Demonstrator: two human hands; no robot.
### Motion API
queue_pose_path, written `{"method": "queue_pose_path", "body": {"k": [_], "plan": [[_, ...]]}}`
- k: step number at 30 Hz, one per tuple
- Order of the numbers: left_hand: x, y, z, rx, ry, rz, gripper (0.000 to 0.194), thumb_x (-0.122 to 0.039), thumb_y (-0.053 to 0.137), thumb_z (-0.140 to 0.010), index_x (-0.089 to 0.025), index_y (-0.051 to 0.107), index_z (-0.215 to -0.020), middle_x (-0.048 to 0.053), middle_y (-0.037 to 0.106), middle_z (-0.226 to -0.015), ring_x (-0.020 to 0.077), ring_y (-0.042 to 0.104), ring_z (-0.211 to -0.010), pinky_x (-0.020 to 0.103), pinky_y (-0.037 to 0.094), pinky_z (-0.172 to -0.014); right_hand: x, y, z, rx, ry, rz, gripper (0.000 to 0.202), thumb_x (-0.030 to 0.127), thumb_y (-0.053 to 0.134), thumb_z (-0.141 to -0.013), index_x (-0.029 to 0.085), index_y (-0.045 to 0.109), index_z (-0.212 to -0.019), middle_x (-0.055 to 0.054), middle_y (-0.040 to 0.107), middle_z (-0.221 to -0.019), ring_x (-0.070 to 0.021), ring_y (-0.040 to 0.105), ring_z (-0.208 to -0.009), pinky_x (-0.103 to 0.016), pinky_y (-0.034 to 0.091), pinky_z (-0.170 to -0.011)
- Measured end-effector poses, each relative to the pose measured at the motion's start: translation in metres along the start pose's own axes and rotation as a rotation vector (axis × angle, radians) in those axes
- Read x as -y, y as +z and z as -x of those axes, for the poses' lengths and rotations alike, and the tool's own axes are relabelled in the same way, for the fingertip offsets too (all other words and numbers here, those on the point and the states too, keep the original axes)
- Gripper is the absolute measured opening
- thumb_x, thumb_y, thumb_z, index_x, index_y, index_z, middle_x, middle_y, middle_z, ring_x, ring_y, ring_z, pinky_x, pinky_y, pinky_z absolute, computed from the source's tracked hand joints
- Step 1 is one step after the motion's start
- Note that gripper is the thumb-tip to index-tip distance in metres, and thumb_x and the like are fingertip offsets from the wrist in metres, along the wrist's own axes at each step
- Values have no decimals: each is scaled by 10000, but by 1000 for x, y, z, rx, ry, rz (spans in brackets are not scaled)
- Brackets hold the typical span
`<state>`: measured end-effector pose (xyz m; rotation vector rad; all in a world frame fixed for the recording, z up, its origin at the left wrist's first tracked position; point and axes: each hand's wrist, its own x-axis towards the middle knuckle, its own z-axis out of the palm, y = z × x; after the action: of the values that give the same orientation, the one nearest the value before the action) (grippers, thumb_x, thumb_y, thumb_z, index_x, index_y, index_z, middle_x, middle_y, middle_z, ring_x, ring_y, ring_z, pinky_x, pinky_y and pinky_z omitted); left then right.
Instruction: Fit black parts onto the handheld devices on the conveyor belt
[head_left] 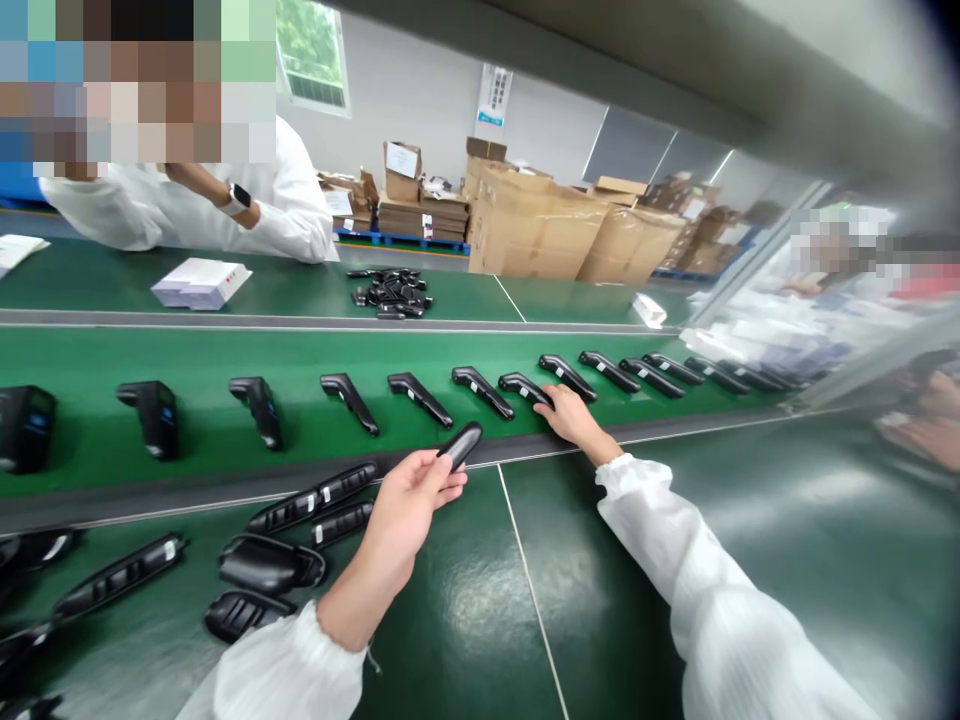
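Observation:
My left hand [405, 505] holds a long, rounded black plastic cover [465, 440] between thumb and fingers, just above the near edge of the conveyor. Reaching farther forward, my right hand [574, 418] has its fingers closed around the handle end of a black pistol-shaped handheld device [519, 386], which lies on the green conveyor belt [375, 350]. Its fingertips are partly hidden. Similar devices lie in a row along the belt on both sides. Left of my left hand, several black covers [311, 500] are spread on the green table, some with small white labels.
Across the belt sits a person in white [292, 190], near a white box [201, 282] and a heap of small black parts [394, 292]. Large cardboard boxes [532, 225] stand behind. A blurred grey beam [637, 70] crosses overhead. Other people work at the right.

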<state>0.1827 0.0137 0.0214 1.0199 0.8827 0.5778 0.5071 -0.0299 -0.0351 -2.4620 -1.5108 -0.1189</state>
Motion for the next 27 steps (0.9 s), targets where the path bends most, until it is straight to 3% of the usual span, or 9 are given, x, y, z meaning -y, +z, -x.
{"method": "queue_pose_path", "body": {"k": [10, 15, 17, 19, 20, 22, 24, 27], "plan": [[-5, -12, -4, -18, 47, -1, 183, -309, 655, -875, -136, 637, -933, 66, 752, -915, 176, 719, -917, 316, 565, -924, -21, 2, 0, -3, 32, -7, 287, 195, 584, -936, 102, 643, -1200, -143, 649, -1050, -253, 623, -1018, -329, 461, -950], [-1, 1, -9, 32, 92, -65, 200, -323, 704, -825, -140, 648, -883, 51, 743, -849, 185, 720, -889, 330, 572, -913, -20, -7, -2, -56, 143, 3, 401, 318, 592, -938, 92, 610, -1269, -226, 606, -1166, -348, 565, -1116, -479, 436, -980], [-1, 14, -8, 87, 92, -59, 175, -302, 699, -829, -138, 651, -869, 43, 733, -824, 183, 720, -888, 328, 572, -914, -6, -19, 8, -150, 172, -56, 509, 423, 608, -922, 151, 561, -1349, -231, 517, -1346, -398, 472, -1237, -570, 391, -1005], [-2, 26, -8, 127, 74, 4, 150, -277, 688, -840, -136, 649, -869, 43, 729, -833, 183, 721, -922, 322, 563, -940, 18, -33, 27, -213, 132, -310, 544, 502, 584, -922, 225, 529, -1387, -174, 485, -1423, -375, 437, -1288, -578, 378, -1029], [-3, 32, -8, 141, 67, 52, 138, -266, 681, -847, -136, 646, -876, 45, 730, -852, 183, 720, -948, 318, 555, -957, 34, -40, 39, -192, 77, -513, 516, 514, 563, -932, 247, 540, -1373, -142, 531, -1387, -331, 477, -1264, -533, 405, -1028], [-5, 42, -8, 170, 68, 133, 115, -248, 661, -865, -138, 639, -891, 51, 732, -901, 181, 717, -984, 313, 541, -980, 65, -50, 63, -2, -49, -948, 465, 505, 613, -910, 251, 590, -1299, -96, 644, -1227, -263, 592, -1123, -440, 480, -972], [-5, 49, -11, 203, 80, 167, 102, -246, 624, -891, -145, 625, -909, 58, 732, -946, 179, 717, -991, 317, 539, -978, 88, -57, 79, 46, -68, -1195, 360, 465, 610, -923, 235, 640, -1198, -74, 683, -1086, -225, 640, -984, -391, 523, -890], [-2, 51, -14, 221, 146, 14, 122, -282, 576, -915, -163, 601, -906, 52, 719, -913, 186, 718, -943, 334, 563, -906, 100, -72, 85, -34, -142, -1192, 471, 383, 667, -896, 284, 554, -1343, -76, 645, -1209, -214, 633, -996, -370, 532, -858]]}}
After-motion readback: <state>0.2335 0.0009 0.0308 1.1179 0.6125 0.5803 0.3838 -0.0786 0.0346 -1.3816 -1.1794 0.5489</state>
